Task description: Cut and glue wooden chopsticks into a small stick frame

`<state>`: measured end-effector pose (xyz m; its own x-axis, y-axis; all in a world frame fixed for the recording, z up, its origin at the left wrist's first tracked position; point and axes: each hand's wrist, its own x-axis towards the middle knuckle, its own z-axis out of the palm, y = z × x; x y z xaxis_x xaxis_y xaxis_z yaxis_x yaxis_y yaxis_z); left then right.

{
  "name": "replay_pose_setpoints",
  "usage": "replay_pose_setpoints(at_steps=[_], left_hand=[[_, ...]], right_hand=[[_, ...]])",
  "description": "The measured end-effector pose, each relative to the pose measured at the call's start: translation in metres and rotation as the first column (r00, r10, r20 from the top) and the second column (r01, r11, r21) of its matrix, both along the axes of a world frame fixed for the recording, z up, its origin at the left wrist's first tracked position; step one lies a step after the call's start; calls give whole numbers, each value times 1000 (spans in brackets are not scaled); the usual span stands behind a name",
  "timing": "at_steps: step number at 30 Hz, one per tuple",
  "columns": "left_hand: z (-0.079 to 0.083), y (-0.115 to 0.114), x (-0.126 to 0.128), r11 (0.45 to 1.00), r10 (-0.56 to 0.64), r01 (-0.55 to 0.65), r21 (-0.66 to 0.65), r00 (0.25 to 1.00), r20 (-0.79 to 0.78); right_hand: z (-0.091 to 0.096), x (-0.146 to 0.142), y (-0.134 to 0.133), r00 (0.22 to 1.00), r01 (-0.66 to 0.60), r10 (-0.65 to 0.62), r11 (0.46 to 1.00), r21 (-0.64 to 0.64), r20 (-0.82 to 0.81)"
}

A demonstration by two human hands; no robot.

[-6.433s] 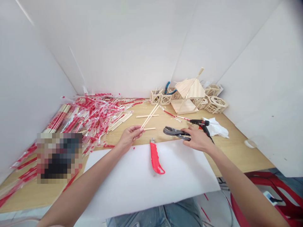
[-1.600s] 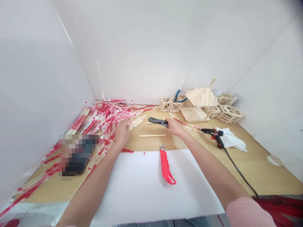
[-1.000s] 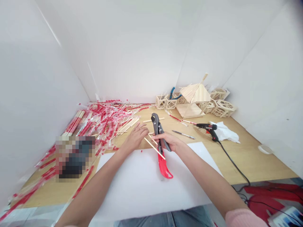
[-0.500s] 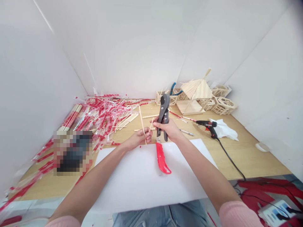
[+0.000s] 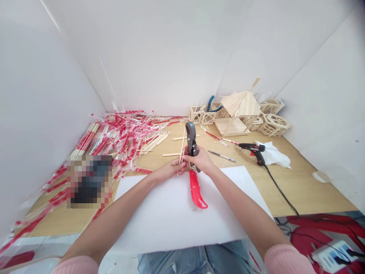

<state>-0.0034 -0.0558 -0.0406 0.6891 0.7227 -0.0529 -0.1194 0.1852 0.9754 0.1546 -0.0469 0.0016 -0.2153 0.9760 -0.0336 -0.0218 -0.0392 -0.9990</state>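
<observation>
My left hand (image 5: 173, 168) is closed around thin wooden sticks (image 5: 181, 147), which stand slanting upward side by side. My right hand (image 5: 202, 159) grips a dark grey hand cutter (image 5: 191, 134), its head pointing up and away from me. The right thumb and fingertips meet the left fingers at the sticks, and exactly which fingers pinch them is partly hidden. Just below the hands, a red-handled tool (image 5: 196, 192) with a looped end lies on a white board (image 5: 159, 213); its metal tip is mostly covered.
Red-and-clear wrappers (image 5: 125, 131) and loose sticks (image 5: 154, 144) heap at the left. Behind stand a stick-built house (image 5: 241, 106) and lattice frames (image 5: 275, 123), with blue-handled pliers (image 5: 211, 104). A pen (image 5: 222, 156), corded glue gun (image 5: 256, 150) and white tissue (image 5: 275, 154) lie right.
The sticks, held apart before, now lie alongside each other. My right hand and the cutter have shifted slightly left and down, and both hands have come together.
</observation>
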Motion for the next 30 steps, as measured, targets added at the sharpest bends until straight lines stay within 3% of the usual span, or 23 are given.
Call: replay_pose_setpoints(at_steps=[4,9,12,16,22,26,30], left_hand=[[5,-7,7,980,131,-120,158,989,-65],[13,-13,8,898,273,-162,409,935,-228],[16,-16,6,891,289,-135,434,905,-312],[20,-20,6,895,304,-146,422,891,-336],[28,-23,4,946,181,-92,312,945,-272],[31,-24,1,999,-38,42,21,987,-158],[36,-24,-1,952,-208,191,-237,977,-50]], right_hand=[[-7,7,1,999,34,-34,999,25,7],[-8,14,-1,999,37,-35,998,50,-28],[-5,16,-4,998,-30,33,997,65,-45],[-1,16,-8,999,5,-2,998,65,-39],[3,15,-11,999,54,-53,996,70,-14],[9,15,-12,1000,14,-14,999,47,-3],[12,13,-12,999,5,-4,1000,29,-38]])
